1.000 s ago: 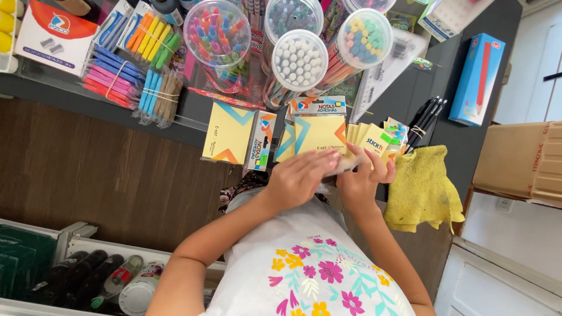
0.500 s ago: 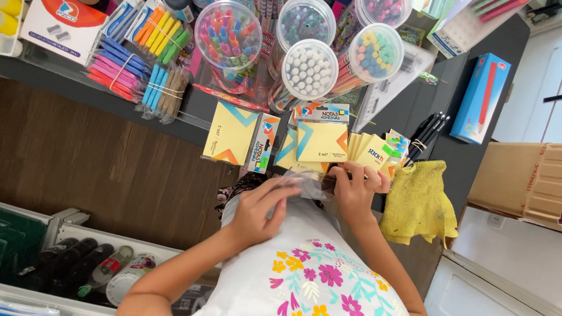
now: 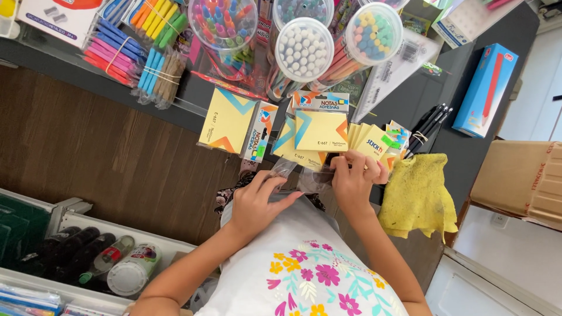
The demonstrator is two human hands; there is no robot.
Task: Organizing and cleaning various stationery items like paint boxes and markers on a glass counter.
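From the head camera, looking down, both hands meet at the edge of the dark counter (image 3: 451, 134). The left hand (image 3: 257, 202) and the right hand (image 3: 354, 181) are close together, and both pinch a clear plastic wrapper (image 3: 301, 175). The wrapper lies between them, and its long side runs across from one hand to the other. The right hand is closed on its far end, right by the packs. The left hand grips the near end with its fingertips, a bit closer to the body. Whether anything is inside the wrapper, I cannot tell. Just past the hands lie yellow sticky note packs (image 3: 319, 129), some flat and some fanned out. Another pack (image 3: 225, 120) sits to the left of them. A crumpled yellow cloth (image 3: 418, 196) lies just beside the right hand. Further back stand round tubs of coloured pens (image 3: 225, 23) and bundles of pens (image 3: 126, 50). A blue box (image 3: 486, 88) lies to the right.
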